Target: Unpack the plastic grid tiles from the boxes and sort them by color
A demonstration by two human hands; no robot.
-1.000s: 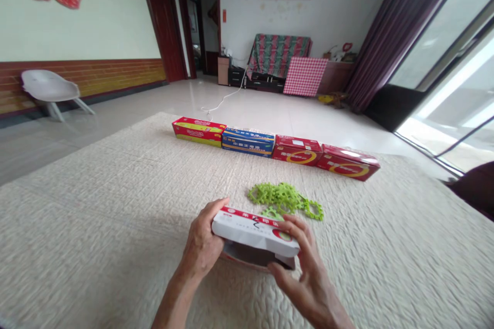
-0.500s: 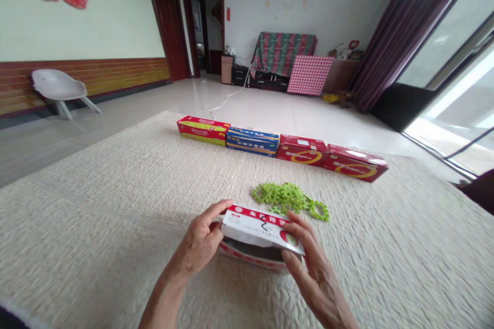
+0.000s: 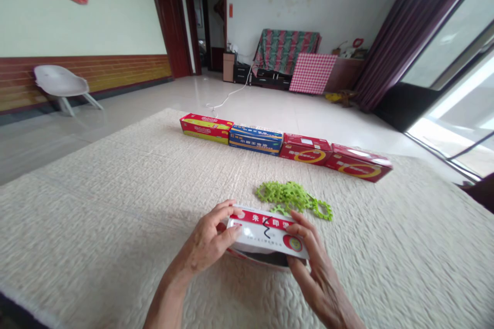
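Gripping white-red box (image 3: pixel 266 234) at ends: left hand (image 3: pixel 206 247), right hand (image 3: pixel 314 272), fingers curled closed.

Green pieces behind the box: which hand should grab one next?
Probably the right. The right hand holds the right end of the box, nearest the green pieces; the left hand grips the left end, farther from the pile.
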